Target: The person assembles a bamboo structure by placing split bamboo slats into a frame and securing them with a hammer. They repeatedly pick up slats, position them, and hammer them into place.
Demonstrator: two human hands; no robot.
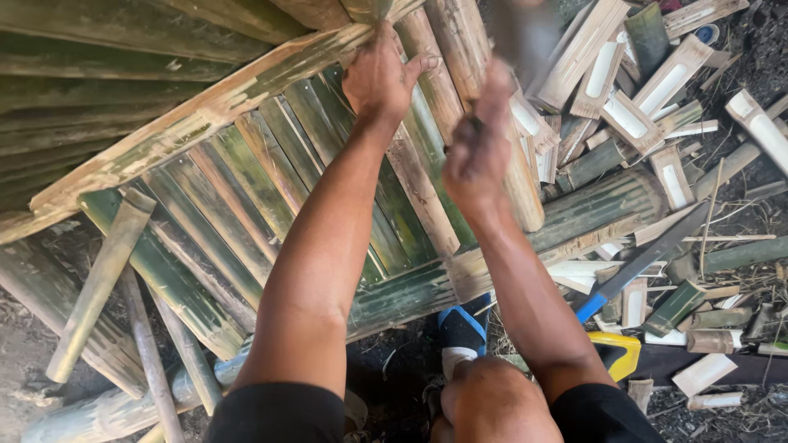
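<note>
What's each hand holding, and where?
Left hand grips the long bamboo slat near its upper end. Right hand is closed around a blurred tool; hold unclear.

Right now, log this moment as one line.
left hand: grips bamboo crosspiece | right hand: raised, holding blurred tool | bamboo offcuts right

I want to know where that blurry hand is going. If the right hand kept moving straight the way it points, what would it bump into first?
Probably the thick tan bamboo pole just above it. The right hand is blurred and grips a dark tool, so depth is hard to judge; the pile of pale split bamboo offcuts lies further right.
</note>
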